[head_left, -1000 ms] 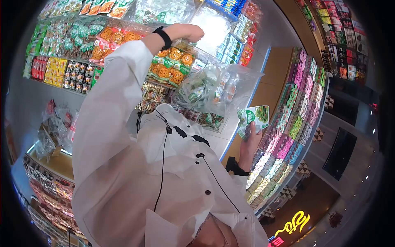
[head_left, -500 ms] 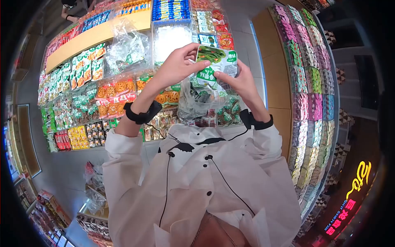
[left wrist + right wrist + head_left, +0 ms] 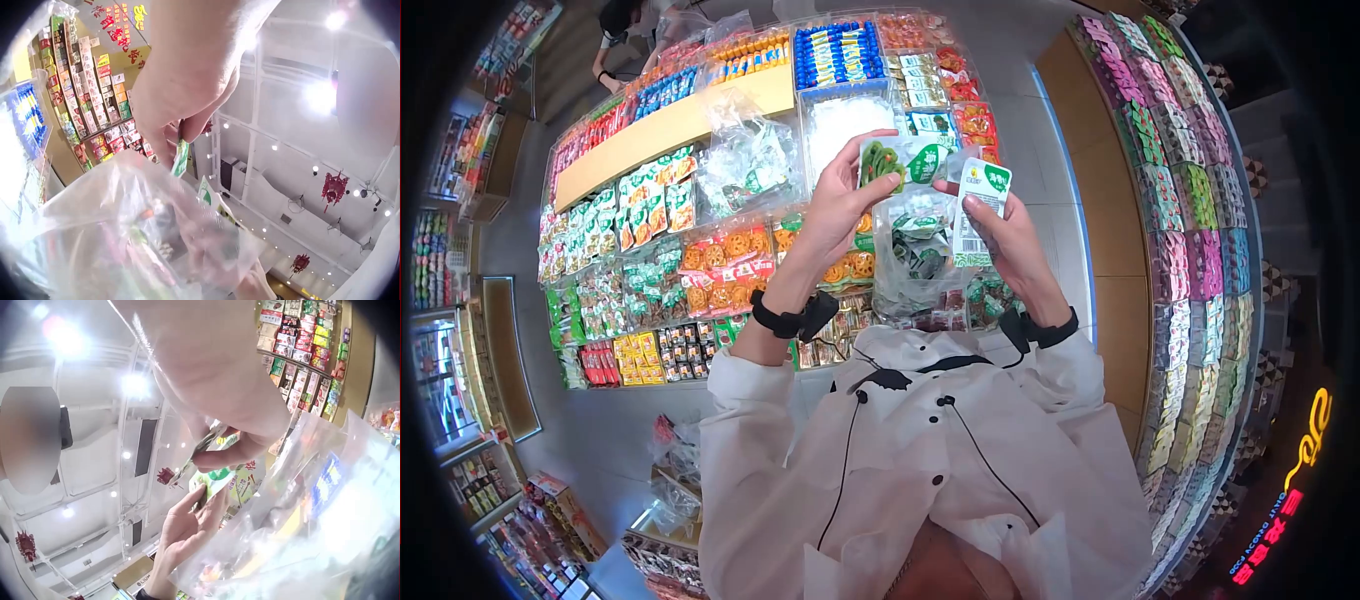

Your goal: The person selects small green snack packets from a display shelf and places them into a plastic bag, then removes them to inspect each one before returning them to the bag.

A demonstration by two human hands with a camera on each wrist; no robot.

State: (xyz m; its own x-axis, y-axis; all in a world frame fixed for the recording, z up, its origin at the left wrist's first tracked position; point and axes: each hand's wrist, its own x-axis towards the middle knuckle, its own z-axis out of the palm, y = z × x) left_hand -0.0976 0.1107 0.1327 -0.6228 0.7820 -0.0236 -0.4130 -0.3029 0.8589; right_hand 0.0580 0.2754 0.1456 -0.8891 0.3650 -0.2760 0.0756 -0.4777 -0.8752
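Head view: both hands are raised above the near right corner of the counter, each pinching one packet. The left hand grips the pictured packet at its left end, thumb laid across the printed face. The right hand grips the pale packet, held upright, between thumb and fingers; the two packets are side by side. Below them, at the counter's near right corner, stands a clear bag with packets inside. The white bin lies beyond the hands toward the right edge, the blue packs at the far right corner, and the yellow packs along the near edge. A second person's arm reaches in at the far left corner. In both wrist views, blurred plastic fills the lower part; its contents there are hard to identify.
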